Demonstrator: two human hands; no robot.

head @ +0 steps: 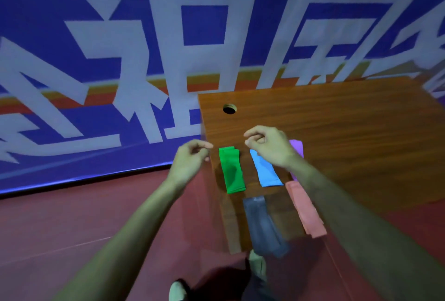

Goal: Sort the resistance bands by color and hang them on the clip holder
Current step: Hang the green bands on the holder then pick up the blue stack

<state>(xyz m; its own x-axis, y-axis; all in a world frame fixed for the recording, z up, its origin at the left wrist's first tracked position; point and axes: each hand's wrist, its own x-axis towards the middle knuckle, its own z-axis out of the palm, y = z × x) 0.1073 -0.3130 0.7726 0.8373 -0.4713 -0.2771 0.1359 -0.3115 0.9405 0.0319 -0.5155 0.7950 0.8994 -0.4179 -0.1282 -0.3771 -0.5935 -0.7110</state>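
Since the bands already lie in 5 separate color piles on the wooden table (349, 132), we judge the sorting done or nearly so. The green stack (232, 172), blue stack (266, 172) and purple stack (296, 147) sit in a row at frame center, with the grey stack (262, 225) and pink stack (305, 209) below them. No clip holder shows anywhere, so the hanging looks wholly left to do. Our left hand (190, 160) hovers at the table's left edge, just left of the green stack. Our right hand (267, 145) hovers over the blue stack's top, hiding part of the purple one. The 2 hands are apart, fingers loosely curled, nothing visibly held.
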